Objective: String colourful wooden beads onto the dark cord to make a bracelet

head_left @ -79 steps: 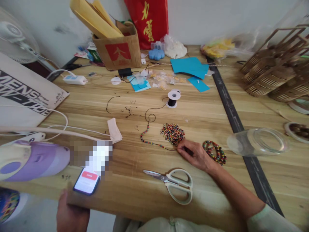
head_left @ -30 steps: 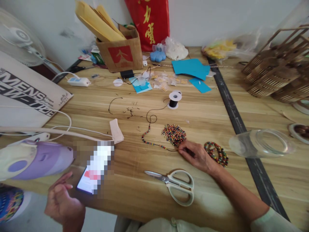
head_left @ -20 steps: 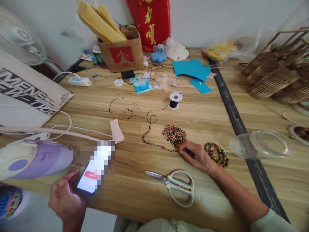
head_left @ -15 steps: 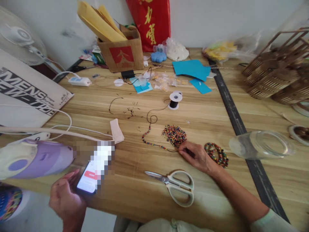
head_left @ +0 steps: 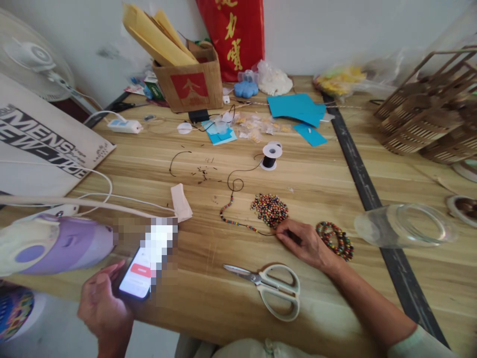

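My right hand (head_left: 303,243) pinches the free end of a thin black cord (head_left: 265,233) between thumb and fingertips. Small coloured beads (head_left: 231,222) are strung along it, and it leads back to a white spool of black cord (head_left: 270,158). Just beyond those fingertips lies a pile of loose multicoloured beads (head_left: 271,209). My left hand (head_left: 106,303), fingers apart and loosely bent, is beside the lower left edge of a lit phone (head_left: 137,278) without visibly gripping it. Scissors (head_left: 266,286) with pale handles lie in front of me, between my hands.
Finished-looking beaded loops (head_left: 335,241) lie right of my right wrist, near a glass jar (head_left: 404,225). A purple-and-white bottle-like object (head_left: 70,243) is at left. Blue cards (head_left: 296,108), a cardboard box (head_left: 188,84) and woven baskets (head_left: 421,117) stand or lie farther back.
The view has shifted very slightly. My left hand has moved a little relative to the phone; my right hand keeps its pinch on the cord.
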Motion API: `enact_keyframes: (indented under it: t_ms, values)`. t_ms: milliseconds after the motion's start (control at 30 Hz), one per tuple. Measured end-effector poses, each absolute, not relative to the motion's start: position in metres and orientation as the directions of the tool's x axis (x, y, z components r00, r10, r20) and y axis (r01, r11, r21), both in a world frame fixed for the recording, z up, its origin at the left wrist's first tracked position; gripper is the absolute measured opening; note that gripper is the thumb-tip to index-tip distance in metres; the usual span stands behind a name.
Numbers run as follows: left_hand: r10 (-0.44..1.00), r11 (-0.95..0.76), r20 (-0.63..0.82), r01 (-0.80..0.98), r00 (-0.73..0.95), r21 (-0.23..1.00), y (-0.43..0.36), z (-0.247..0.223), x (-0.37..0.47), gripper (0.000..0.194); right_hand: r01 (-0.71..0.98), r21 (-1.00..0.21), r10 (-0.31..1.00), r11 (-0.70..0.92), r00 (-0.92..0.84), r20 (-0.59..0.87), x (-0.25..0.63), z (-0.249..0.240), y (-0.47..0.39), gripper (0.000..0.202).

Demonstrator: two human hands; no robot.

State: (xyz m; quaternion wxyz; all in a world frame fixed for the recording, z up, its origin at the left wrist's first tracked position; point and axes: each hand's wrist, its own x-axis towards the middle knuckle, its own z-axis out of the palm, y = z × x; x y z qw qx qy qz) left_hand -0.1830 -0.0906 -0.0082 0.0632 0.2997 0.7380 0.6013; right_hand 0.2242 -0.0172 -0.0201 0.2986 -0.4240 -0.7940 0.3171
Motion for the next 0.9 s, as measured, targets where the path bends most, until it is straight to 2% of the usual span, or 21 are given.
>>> enact_keyframes:
  t_ms: [33, 133, 333, 433, 500, 733, 900]
  values:
    - [0.48, 0.087, 0.213, 0.288, -0.851, 0.954, -0.09, -0.007, -0.181, 0.011, 0.486, -0.756, 0.863, 0.439, -0.461, 0.205, 0.224, -0.02, -0.017, 0.021]
    - [0.457, 0.077, 0.161, 0.219, -0.875, 0.973, -0.091, -0.005, -0.179, 0.012, 0.486, -0.756, 0.864, 0.438, -0.46, 0.205, 0.224, -0.02, -0.018, 0.021]
    - [0.571, 0.105, 0.288, 0.417, -0.768, 0.903, -0.097, -0.011, -0.184, 0.031, 0.493, -0.755, 0.868, 0.433, -0.453, 0.202, 0.224, -0.021, -0.018, 0.018]
    - [0.63, 0.124, 0.292, 0.464, -0.72, 0.877, -0.102, -0.011, -0.177, 0.053, 0.48, -0.761, 0.867, 0.436, -0.453, 0.21, 0.224, -0.02, -0.018, 0.019]
    - [0.675, 0.176, 0.28, 0.518, -0.682, 0.837, -0.106, -0.01, -0.171, 0.059, 0.483, -0.759, 0.868, 0.437, -0.448, 0.215, 0.224, -0.02, -0.018, 0.019]
    - [0.707, 0.285, 0.278, 0.622, -0.65, 0.729, -0.114, -0.01, -0.164, 0.084, 0.481, -0.753, 0.86, 0.449, -0.461, 0.218, 0.224, -0.021, -0.017, 0.017]
    - [0.695, 0.338, 0.284, 0.649, -0.661, 0.682, -0.111, -0.01, -0.163, 0.095, 0.477, -0.763, 0.862, 0.436, -0.465, 0.202, 0.224, -0.021, -0.018, 0.012]
